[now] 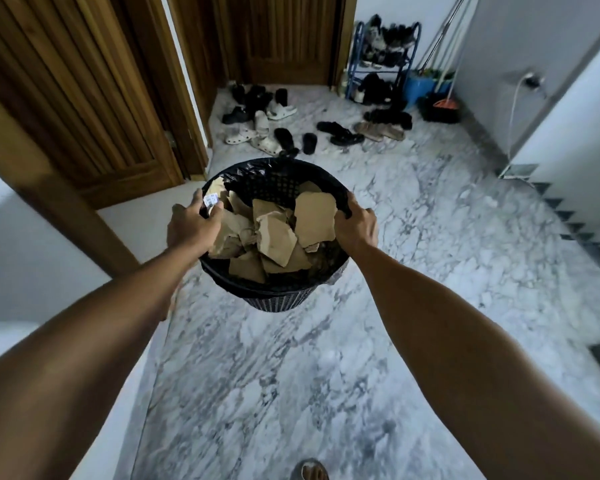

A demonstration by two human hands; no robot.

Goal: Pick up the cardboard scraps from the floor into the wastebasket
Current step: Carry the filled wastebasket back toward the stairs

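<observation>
A black mesh wastebasket [278, 301] with a black liner hangs above the marble floor, held by its rim in both hands. It is filled with several brown cardboard scraps [274, 233]; one scrap at the left edge carries a white label. My left hand [193, 225] grips the left rim, partly over that labelled scrap. My right hand [355, 225] clasps the right rim. No scraps are visible on the floor around the basket.
Several shoes and sandals [281, 128] lie scattered ahead by a wooden door [284, 39]. A blue shoe rack [383, 60], a blue bucket [418, 88] and brooms stand at the back right. A wooden door [66, 98] is left. My foot [312, 471] shows at the bottom.
</observation>
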